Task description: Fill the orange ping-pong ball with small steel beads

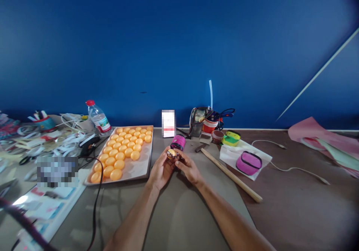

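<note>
Above the middle of the grey mat, my left hand (162, 170) and my right hand (188, 167) meet, fingers closed around a small shiny round piece (171, 154). It looks orange in the middle with a metallic rim; its exact kind is too small to make out. Just beyond the fingertips is a magenta, black-edged rounded case (178, 142). To the left of my hands, a white tray (143, 167) carries rows of several glossy orange round pieces (120, 156). A hammer with a wooden handle (232, 176) lies to the right.
A phone (168, 124) stands upright at the back, near a red cup (209, 126) of tools. On the right, another magenta case (249, 163) rests on white paper, near a white cable (300, 169). A plastic bottle (99, 119), clutter and a dark cord (95, 206) occupy the left.
</note>
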Motion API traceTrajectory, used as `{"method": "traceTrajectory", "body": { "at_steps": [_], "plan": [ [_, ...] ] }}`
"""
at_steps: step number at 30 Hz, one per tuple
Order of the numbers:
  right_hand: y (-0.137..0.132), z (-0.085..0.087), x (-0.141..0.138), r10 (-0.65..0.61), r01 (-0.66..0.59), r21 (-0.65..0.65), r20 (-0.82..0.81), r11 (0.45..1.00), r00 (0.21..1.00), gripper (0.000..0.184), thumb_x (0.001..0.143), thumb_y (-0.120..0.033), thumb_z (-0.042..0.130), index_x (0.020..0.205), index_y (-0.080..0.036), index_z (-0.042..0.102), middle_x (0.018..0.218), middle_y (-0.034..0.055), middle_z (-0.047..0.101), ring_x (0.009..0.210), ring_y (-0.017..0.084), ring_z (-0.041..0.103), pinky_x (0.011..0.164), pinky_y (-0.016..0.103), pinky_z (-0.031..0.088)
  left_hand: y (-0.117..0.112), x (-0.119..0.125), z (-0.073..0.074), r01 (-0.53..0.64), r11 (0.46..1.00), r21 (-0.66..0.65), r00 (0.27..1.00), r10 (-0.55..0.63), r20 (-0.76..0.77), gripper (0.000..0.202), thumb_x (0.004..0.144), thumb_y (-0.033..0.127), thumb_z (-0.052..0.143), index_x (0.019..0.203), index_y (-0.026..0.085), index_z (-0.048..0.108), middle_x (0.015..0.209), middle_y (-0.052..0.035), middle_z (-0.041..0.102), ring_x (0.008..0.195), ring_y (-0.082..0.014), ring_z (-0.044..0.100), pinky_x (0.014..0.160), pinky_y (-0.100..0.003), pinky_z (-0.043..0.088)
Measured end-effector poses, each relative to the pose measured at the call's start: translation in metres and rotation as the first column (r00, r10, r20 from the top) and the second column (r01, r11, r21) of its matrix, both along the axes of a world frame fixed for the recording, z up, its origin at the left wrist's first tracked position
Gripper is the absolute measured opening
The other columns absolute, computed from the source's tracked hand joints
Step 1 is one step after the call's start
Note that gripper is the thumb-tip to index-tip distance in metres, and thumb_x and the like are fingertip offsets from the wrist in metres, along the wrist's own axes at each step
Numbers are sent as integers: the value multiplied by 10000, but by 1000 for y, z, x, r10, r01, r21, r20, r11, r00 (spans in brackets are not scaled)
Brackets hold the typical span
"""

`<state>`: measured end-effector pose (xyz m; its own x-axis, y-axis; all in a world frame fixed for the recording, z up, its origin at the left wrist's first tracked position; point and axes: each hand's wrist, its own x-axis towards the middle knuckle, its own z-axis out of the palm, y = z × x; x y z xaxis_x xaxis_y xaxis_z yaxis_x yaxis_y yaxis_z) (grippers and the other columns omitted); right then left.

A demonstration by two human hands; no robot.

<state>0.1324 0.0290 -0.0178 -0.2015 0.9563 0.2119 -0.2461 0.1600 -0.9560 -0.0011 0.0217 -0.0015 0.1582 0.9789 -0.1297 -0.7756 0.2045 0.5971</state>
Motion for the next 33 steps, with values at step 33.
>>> {"method": "traceTrajectory", "body": {
  "at_steps": [33],
  "plan": [
    [-3, 3, 0, -216, 144, 250, 291, 957, 932, 254, 799, -292, 558, 1035, -201, 545, 949, 36, 615, 850, 167, 585, 794, 301, 483, -4, 3, -3, 17, 999, 39, 993, -12, -116, 341, 718, 254, 706, 1048, 205, 639, 900, -39, 684, 811, -162, 632, 790, -314, 480]
  ]
}}
